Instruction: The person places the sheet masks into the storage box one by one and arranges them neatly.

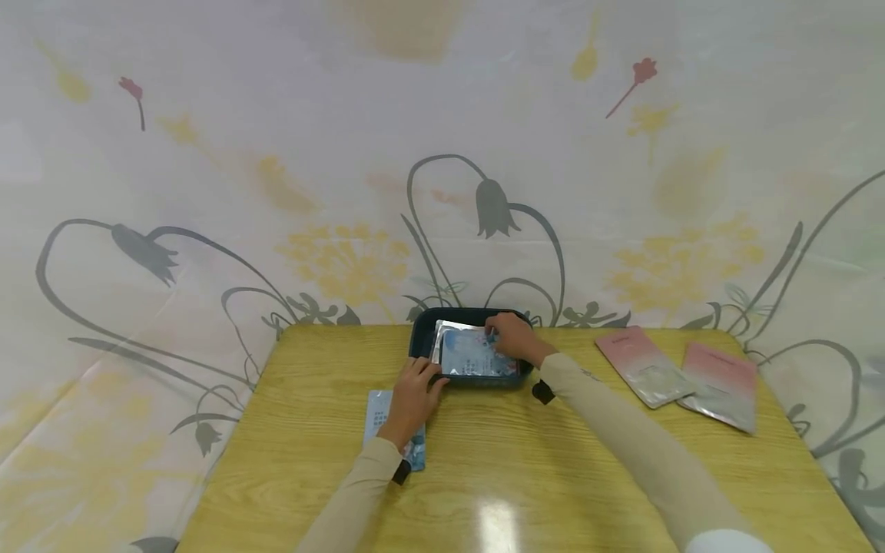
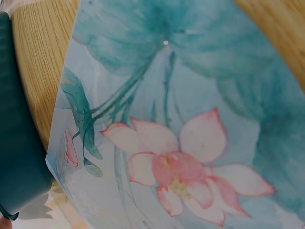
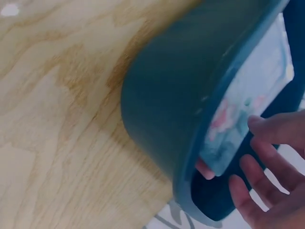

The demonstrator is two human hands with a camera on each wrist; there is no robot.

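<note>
Both hands at the basket (image 1: 477, 382): left hand (image 1: 410, 393) holds its near left corner, fingers over the rim, thumb lower against the outer wall. Right hand (image 1: 517, 339) is over the right end, fingers apart and loosely bent at the edge of the blue packet (image 1: 472, 355) lying inside; can't tell whether they pinch it. Packet's right end is hidden by that hand, its near edge by the rim; a silvery packet (image 1: 436, 339) pokes out beneath, mostly covered. Right wrist view has one more fingertip (image 3: 205, 170) by the packet's lower corner (owner unclear), with the basket cut off. Left wrist view barely catches a fingertip, bottom left corner. Second blue packet (image 1: 377, 411) lies on the tabletop (image 1: 553, 476) left of the basket, crossed by the left hand and wrist. Two pink packets, one nearer (image 1: 643, 367) and one farther right (image 1: 724, 389), sit well apart from the basket, corners meeting. Flower-print backdrop (image 1: 276, 115) behind. Labels: lotus picture on the second blue packet, tiny print beneath, too blurred to read; lettering on the other packets also illegible.
</note>
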